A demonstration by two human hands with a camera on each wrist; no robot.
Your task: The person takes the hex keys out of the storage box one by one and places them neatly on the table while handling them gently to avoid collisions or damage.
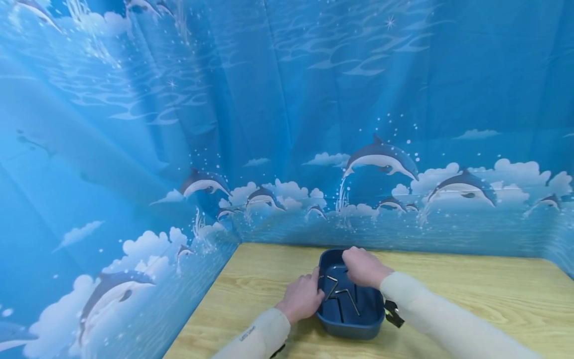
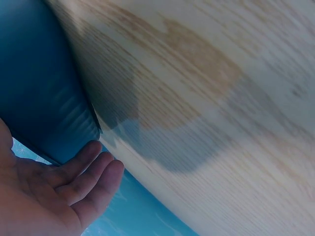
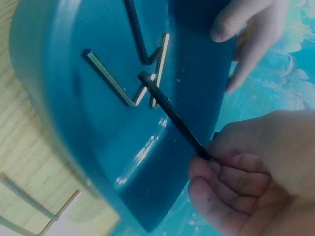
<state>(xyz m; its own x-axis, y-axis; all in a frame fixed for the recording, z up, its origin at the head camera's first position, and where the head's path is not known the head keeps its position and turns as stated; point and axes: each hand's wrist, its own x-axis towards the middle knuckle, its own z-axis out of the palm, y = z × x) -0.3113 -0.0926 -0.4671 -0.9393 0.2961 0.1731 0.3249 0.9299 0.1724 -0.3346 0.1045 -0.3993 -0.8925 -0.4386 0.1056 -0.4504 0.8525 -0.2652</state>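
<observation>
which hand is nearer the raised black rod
Right: the right hand pinches the raised black rod; the left hand is farther off, at the blue bin's rim.

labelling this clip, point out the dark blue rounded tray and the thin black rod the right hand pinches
Dark blue rounded tray (image 1: 351,332), head view: outside of its near wall.
Thin black rod (image 3: 173,114), right wrist view: middle of its visible length.

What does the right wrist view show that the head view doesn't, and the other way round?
Right wrist only: the pinch of the right hand on a black rod, and metal rods on the tabletop outside the blue box.
Head only: printed dolphins and both sleeves.
Both: the blue box with L-shaped keys inside, the tabletop, the blue backdrop, the right hand and the left hand.
</observation>
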